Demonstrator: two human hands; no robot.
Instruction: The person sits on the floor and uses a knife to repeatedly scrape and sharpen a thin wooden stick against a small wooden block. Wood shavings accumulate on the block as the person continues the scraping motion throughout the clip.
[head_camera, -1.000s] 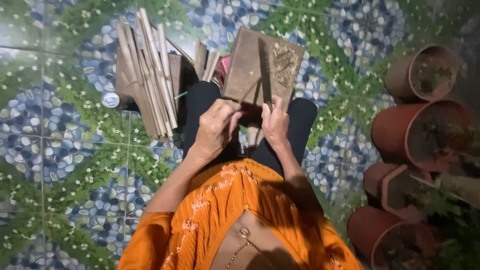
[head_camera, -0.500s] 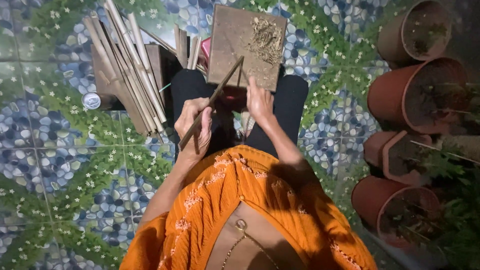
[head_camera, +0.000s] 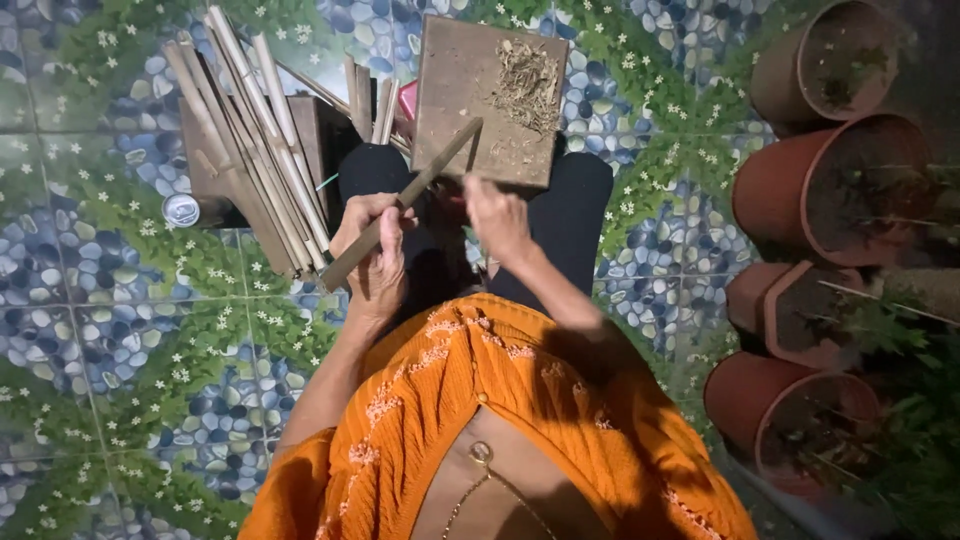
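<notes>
Over our lap, our left hand (head_camera: 375, 255) grips a long flat stick (head_camera: 400, 205), which slants up toward the board (head_camera: 465, 90). Our right hand (head_camera: 497, 215) is pinched closed near the stick's upper part; what it holds, we cannot tell. Board rests on our knees with a heap of shavings (head_camera: 525, 85) on it. Bundle of sticks (head_camera: 250, 130) lies left on the tiled floor (head_camera: 120, 300), small tin (head_camera: 181, 209) beside it. Clay pots (head_camera: 820, 200) lie right.

- Bamboo strip (head_camera: 400, 205): long, flat, brownish-green, gripped in the left hand (head_camera: 375, 250), slanting from below that hand up toward the board.
- Wooden board (head_camera: 470, 90): square, brown, with dry shavings, just beyond the right hand (head_camera: 497, 215).
</notes>
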